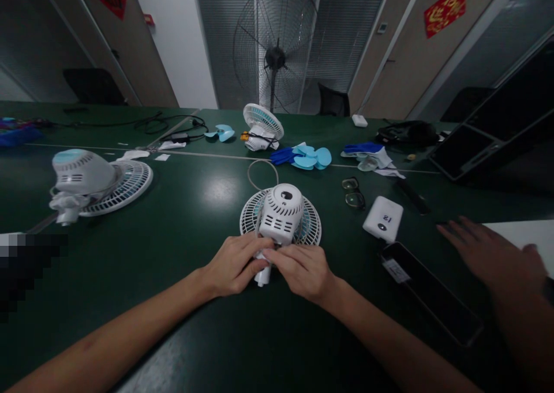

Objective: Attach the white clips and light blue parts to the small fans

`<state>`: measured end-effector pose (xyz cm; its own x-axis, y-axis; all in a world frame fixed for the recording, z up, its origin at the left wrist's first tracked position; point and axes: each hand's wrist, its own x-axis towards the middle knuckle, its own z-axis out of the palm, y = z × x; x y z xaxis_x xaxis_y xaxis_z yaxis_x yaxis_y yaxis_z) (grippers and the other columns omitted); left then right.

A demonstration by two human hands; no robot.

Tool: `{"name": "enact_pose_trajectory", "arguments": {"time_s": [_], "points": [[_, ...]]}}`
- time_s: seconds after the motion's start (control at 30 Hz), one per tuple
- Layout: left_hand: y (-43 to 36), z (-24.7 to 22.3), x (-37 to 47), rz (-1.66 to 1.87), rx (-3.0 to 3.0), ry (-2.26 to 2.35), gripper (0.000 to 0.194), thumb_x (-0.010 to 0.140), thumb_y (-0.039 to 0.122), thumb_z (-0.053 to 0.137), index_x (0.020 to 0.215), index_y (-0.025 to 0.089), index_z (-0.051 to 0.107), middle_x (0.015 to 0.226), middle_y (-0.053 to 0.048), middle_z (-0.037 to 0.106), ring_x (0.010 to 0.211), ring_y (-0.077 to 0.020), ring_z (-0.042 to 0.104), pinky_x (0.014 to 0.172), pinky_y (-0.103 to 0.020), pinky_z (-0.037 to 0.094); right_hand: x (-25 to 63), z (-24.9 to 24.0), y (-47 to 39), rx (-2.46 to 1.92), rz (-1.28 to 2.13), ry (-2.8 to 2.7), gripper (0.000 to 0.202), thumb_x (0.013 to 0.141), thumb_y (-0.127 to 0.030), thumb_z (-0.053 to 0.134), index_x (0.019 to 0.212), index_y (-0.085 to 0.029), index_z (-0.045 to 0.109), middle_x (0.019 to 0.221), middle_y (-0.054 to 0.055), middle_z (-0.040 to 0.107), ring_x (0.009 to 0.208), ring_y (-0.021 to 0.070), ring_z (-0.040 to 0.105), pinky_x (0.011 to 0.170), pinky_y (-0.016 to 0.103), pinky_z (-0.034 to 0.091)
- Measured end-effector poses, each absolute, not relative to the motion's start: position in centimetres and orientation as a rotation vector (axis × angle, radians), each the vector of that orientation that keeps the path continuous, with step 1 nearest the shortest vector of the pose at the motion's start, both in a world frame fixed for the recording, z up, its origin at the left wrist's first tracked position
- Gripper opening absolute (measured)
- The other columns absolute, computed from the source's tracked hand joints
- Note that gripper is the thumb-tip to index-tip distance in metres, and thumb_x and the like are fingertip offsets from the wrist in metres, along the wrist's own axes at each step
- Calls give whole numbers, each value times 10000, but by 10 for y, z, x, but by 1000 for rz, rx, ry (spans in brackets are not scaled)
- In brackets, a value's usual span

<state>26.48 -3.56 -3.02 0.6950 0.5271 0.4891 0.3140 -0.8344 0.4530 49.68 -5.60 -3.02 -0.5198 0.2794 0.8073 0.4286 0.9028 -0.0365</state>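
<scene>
A small white electric fan lies grille-down on the green table in front of me, its vented motor housing facing up. My left hand is closed on the fan's neck from the left, thumb and fingers pinching near the white stem. From the other side my right hand is closed at the same joint, fingertips meeting the left ones. Whatever small part sits between the fingertips is hidden. A pale cord loops up behind the fan.
Another fan lies at left and a third at the back. Blue fan blades, glasses, a white power bank and a black phone are around. Another person's hand rests at right.
</scene>
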Motion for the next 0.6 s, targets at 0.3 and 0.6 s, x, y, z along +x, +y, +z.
{"name": "enact_pose_trajectory", "arguments": {"time_s": [0.3, 0.6], "points": [[-33, -33, 264, 931, 2509, 623, 314, 1104, 381, 399, 1293, 177, 546, 1071, -89, 674, 917, -219, 635, 805, -353, 523, 514, -25, -47, -315, -360, -2247, 359, 1003, -135, 590, 1361, -145, 623, 1143, 105, 772, 880, 194, 747, 671, 306, 622], [-34, -33, 264, 923, 2529, 632, 309, 1085, 344, 440, 1325, 173, 532, 1065, -94, 672, 909, -227, 633, 789, -355, 519, 497, -32, -56, -514, -162, -2133, 319, 1020, -88, 613, 1339, -107, 611, 1006, 78, 788, 832, 150, 748, 700, 272, 603]]}}
